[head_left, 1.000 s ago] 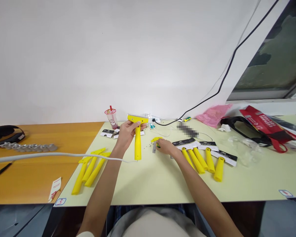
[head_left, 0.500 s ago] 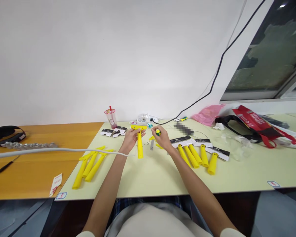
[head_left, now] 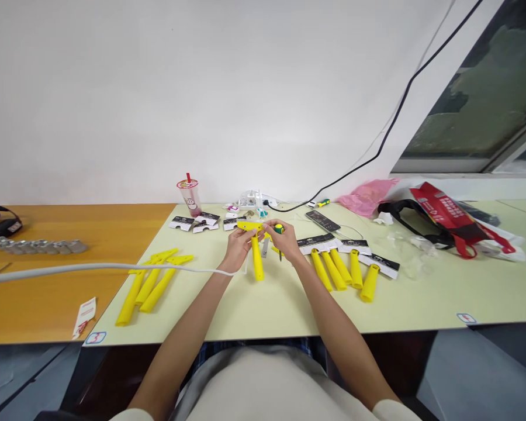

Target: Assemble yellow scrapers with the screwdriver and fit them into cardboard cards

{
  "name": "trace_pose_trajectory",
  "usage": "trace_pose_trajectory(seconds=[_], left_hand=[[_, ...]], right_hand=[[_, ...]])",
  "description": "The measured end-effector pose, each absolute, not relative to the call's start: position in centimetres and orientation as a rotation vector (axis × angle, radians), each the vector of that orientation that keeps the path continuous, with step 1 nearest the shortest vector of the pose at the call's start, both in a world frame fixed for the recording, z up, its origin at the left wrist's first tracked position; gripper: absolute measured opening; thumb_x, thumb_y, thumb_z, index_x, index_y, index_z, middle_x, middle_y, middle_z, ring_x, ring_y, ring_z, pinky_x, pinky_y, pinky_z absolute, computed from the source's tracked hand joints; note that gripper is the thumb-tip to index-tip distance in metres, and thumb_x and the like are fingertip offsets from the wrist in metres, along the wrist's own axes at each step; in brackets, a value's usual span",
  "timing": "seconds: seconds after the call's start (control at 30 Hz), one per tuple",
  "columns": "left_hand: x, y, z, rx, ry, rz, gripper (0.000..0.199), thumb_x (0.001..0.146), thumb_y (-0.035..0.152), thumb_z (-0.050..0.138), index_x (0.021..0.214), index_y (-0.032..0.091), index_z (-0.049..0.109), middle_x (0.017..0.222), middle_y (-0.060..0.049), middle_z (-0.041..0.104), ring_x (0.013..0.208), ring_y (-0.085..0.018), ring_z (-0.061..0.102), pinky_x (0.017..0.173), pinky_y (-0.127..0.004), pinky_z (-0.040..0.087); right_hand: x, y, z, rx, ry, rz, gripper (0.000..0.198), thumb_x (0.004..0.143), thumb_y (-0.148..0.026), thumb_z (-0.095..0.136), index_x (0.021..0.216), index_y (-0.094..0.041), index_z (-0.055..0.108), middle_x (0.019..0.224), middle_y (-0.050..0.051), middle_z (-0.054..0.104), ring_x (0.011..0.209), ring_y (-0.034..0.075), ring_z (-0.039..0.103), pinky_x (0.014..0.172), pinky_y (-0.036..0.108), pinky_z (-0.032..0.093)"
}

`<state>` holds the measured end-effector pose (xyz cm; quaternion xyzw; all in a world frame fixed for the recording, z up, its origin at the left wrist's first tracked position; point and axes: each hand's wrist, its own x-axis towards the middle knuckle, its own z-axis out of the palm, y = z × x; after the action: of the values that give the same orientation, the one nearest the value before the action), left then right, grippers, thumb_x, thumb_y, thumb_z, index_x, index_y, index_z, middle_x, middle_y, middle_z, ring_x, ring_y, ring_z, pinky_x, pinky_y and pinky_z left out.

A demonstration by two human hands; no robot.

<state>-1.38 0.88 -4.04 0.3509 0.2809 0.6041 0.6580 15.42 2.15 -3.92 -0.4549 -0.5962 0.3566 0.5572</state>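
My left hand [head_left: 238, 248] is closed on a yellow plastic scraper handle [head_left: 257, 260], its T-shaped head level at the top and its grip hanging down. In my right hand [head_left: 288, 238] a screwdriver [head_left: 279, 228] with a green and yellow grip is held, its shaft pointing down. The right thumb and forefinger meet at the right end of the scraper head; whether they pinch something small there is unclear. Just behind the hands, a flat metal blade [head_left: 265, 248] lies on the table. Several yellow handles [head_left: 158, 285] lie to the left.
Several carded scrapers [head_left: 334, 269] lie to the right, near a phone [head_left: 322, 221]. Black-and-white cards [head_left: 206, 221] and a drink cup [head_left: 190, 197] stand at back left. A white cable [head_left: 114, 266] crosses in front of my left wrist. A power strip [head_left: 249, 200] sits by the wall.
My right hand has come in to the scraper head, the screwdriver now pointing down. The scraper has turned so its head's yellow face shows more. The view has shifted slightly.
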Motion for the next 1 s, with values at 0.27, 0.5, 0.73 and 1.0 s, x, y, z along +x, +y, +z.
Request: trace_pose_trajectory(seconds=[0.27,0.5,0.73,1.0], left_hand=[[-1.2,1.3,-5.4,0.770,0.650,1.419,0.043,0.065,0.027,0.102,0.098,0.012,0.080,0.113,-0.014,0.084,0.111,-0.031,0.081,0.116,-0.052,0.057],[-0.9,1.8,-6.2,0.755,0.676,1.442,0.045,0.059,0.029,0.104,0.094,0.014,0.080,0.106,-0.012,0.084,0.114,-0.033,0.080,0.115,-0.057,0.057],[-0.8,1.7,-6.4,0.755,0.690,1.422,0.045,0.061,0.030,0.104,0.095,0.013,0.080,0.108,-0.014,0.084,0.114,-0.034,0.079,0.113,-0.057,0.058],[-0.8,1.4,-6.1,0.757,0.695,1.423,0.045,0.060,0.032,0.105,0.094,0.012,0.082,0.106,-0.013,0.084,0.109,-0.032,0.080,0.111,-0.055,0.059]], right_hand=[[14.7,2.3,-4.8,-1.019,-1.474,0.733,0.028,0.087,-0.048,0.074,0.092,-0.020,0.077,0.093,0.004,0.074,0.087,0.020,0.064,0.081,0.032,0.052],[14.5,2.7,-5.6,-1.033,-1.478,0.659,0.022,0.085,-0.043,0.072,0.088,-0.022,0.076,0.095,0.006,0.078,0.091,0.024,0.069,0.086,0.036,0.054],[14.6,2.9,-5.7,-1.068,-1.463,0.634,0.022,0.085,-0.044,0.073,0.088,-0.022,0.076,0.094,0.005,0.079,0.090,0.023,0.069,0.088,0.037,0.054],[14.4,2.7,-5.7,-1.075,-1.456,0.659,0.020,0.083,-0.042,0.073,0.087,-0.022,0.076,0.092,0.005,0.078,0.087,0.022,0.067,0.086,0.036,0.053]])
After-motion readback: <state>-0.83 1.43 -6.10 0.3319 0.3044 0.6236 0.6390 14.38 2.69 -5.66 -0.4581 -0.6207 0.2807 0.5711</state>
